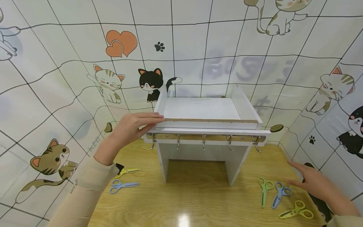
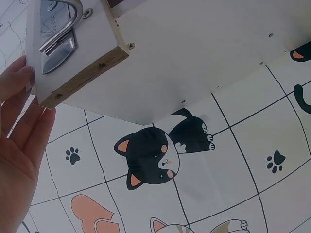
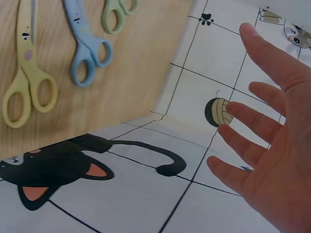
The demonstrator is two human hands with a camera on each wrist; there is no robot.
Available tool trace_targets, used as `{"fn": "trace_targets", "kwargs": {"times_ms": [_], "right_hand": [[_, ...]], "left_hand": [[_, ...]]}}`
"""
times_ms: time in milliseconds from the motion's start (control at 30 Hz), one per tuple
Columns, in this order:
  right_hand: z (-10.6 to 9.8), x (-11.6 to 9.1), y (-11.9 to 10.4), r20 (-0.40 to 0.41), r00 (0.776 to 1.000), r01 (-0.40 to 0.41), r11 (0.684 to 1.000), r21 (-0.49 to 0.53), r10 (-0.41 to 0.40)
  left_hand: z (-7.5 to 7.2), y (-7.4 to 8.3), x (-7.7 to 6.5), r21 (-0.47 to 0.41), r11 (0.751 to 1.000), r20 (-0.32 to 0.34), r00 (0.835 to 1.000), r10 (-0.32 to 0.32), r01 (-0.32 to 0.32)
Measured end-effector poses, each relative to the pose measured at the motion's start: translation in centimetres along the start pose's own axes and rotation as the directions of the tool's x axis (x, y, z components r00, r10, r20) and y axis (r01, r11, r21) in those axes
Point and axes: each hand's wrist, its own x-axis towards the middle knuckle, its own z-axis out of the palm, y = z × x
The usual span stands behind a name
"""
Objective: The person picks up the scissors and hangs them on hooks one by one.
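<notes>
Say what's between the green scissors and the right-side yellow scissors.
Blue scissors, between the green scissors and yellow scissors; head and right wrist views show it.

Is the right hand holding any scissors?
No, the right hand grips nothing, its fingers spread, and the green scissors, blue scissors and yellow scissors beside it lie loose on the tabletop.

Hooks (image 1: 204, 143) look shiny metal, the shelf (image 1: 202, 108) smooth board, the table (image 1: 195, 195) glossy wood.
</notes>
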Motion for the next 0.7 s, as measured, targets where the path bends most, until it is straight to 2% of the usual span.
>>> {"fn": "trace_targets", "kwargs": {"times_ms": [200, 700], "right_hand": [[1.2, -0.8, 0.4, 0.057, 0.996, -0.067, 0.998, 0.012, 0.066], [5.2, -2.4, 1.4, 0.108, 0.984, -0.152, 0.986, 0.075, 0.143]], "left_hand": [[0.0, -0.1, 0.1, 0.003, 1.0, -0.006, 1.0, 0.008, -0.008], [0.1, -0.1, 0.0, -0.028, 1.0, 0.004, 1.0, -0.009, 0.009]]}}
